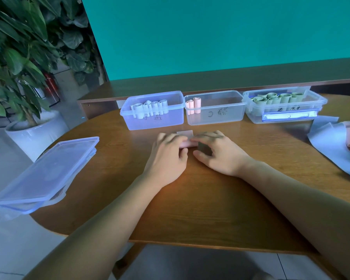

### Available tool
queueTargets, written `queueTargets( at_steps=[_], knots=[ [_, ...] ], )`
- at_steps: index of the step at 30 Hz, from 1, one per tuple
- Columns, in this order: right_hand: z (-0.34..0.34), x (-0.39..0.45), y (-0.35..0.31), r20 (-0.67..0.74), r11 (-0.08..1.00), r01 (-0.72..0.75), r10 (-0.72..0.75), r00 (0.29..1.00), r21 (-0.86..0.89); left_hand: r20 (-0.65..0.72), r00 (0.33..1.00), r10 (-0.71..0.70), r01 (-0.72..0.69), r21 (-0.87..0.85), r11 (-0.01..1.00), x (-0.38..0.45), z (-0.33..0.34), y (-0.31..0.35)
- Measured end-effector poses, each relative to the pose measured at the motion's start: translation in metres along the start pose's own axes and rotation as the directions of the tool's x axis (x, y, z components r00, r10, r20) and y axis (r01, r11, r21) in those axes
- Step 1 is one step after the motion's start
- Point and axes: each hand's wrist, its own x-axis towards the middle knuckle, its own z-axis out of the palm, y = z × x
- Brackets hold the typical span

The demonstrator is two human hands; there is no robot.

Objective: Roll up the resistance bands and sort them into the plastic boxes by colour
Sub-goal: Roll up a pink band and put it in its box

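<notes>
I see both sets of fingers [170,138] curled over a pink band roll [185,144], left hand [168,156] and right hand [220,154] gripping it on the worktop [190,199], its loose tail toward 12 o'clock, pink box [214,118] beyond, blue box [153,120] at 11, green box [283,116] at 1.

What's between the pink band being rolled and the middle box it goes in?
Nothing visible. The pink band lies under both hands just in front of the middle box, which is lidless, with bare table between. Two pink rolls stand at its left end.
</notes>
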Motion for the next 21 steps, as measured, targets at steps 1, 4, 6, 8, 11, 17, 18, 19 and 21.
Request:
queueTargets(
  at_steps=[1, 4, 6, 8, 11, 17, 18, 19, 21],
  knots=[
    [0.000, 0.001, 0.000, -0.001, 1.000, 0.001, -0.001, 1.000, 0.004, -0.010, 1.000, 0.007, -0.007, -0.016, 1.000, 0.000, 0.001, -0.001],
    [-0.001, 0.004, 0.000, 0.003, 1.000, 0.022, -0.022, 1.000, 0.009, 0.014, 1.000, -0.018, 0.018, -0.006, 1.000, 0.003, 0.002, -0.001],
    [-0.002, 0.006, 0.001, -0.011, 0.999, 0.037, -0.036, 0.999, 0.011, 0.048, 0.998, -0.050, 0.048, 0.035, 0.998, 0.006, 0.004, -0.001],
    [-0.002, 0.008, 0.001, -0.033, 0.999, 0.039, -0.038, 0.999, 0.021, 0.077, 0.994, -0.072, 0.067, 0.062, 0.996, 0.009, 0.005, -0.002],
    [-0.001, 0.010, 0.003, -0.024, 0.999, 0.030, -0.030, 0.999, 0.019, 0.111, 0.991, -0.070, 0.062, 0.075, 0.995, 0.013, 0.006, -0.004],
    [0.001, 0.021, 0.006, 0.003, 1.000, -0.008, 0.008, 1.000, 0.008, 0.006, 1.000, -0.011, 0.011, 0.022, 1.000, 0.018, 0.007, -0.007],
    [0.002, 0.023, 0.007, 0.002, 1.000, -0.008, 0.008, 1.000, 0.009, 0.001, 1.000, 0.003, -0.003, 0.017, 1.000, 0.018, 0.008, -0.008],
    [0.002, 0.025, 0.007, -0.002, 1.000, -0.007, 0.007, 1.000, 0.008, 0.008, 1.000, 0.007, -0.007, 0.015, 1.000, 0.019, 0.009, -0.009],
    [0.002, 0.028, 0.008, -0.021, 1.000, 0.001, -0.001, 1.000, 0.015, 0.025, 1.000, -0.003, 0.003, 0.015, 1.000, 0.021, 0.010, -0.011]
  ],
)
